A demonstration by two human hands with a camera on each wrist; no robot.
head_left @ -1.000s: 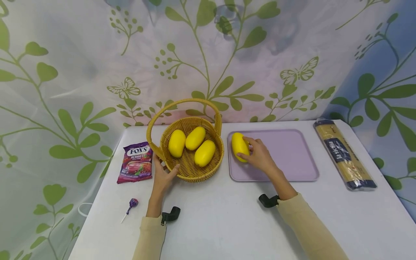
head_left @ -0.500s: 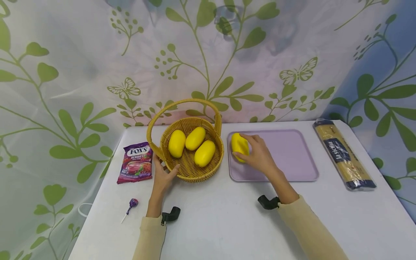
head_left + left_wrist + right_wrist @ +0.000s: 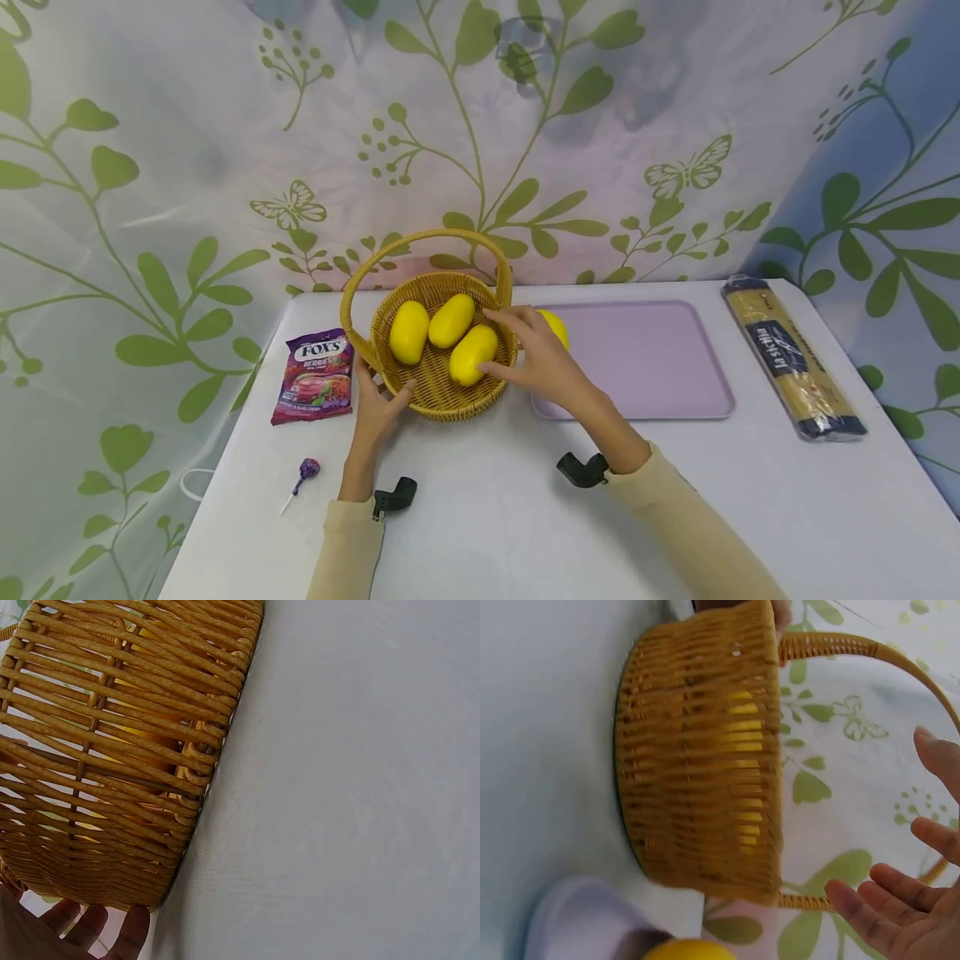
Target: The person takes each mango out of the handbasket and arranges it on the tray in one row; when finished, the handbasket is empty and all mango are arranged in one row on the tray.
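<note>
A woven basket [image 3: 450, 412] with a tall arched handle holds yellow mangoes: a left one [image 3: 408, 332], a middle one [image 3: 452, 320] and a right one [image 3: 469, 357]. My left hand [image 3: 375, 410] holds the basket at its front left, thumb near the rim; in the left wrist view its fingertips lie against the wickerwork. Over the basket's right rim, close to the right mango, hovers my right hand [image 3: 551, 358]. Its fingers are spread and nothing is in them, as the right wrist view confirms. Behind that hand, another mango [image 3: 553, 323] on the lilac tray [image 3: 645, 358] is partly hidden.
A purple candy bag [image 3: 315, 377] lies left of the basket, with a wrapped lollipop [image 3: 306, 471] in front of it. To the tray's right is a long pasta packet [image 3: 791, 358]. A leaf-patterned curtain [image 3: 480, 125] hangs behind the white table [image 3: 487, 517].
My right hand has let go of the tray's mango and moved left to the basket's right rim. That mango stays at the tray's left end. My left hand and the basket keep their places.
</note>
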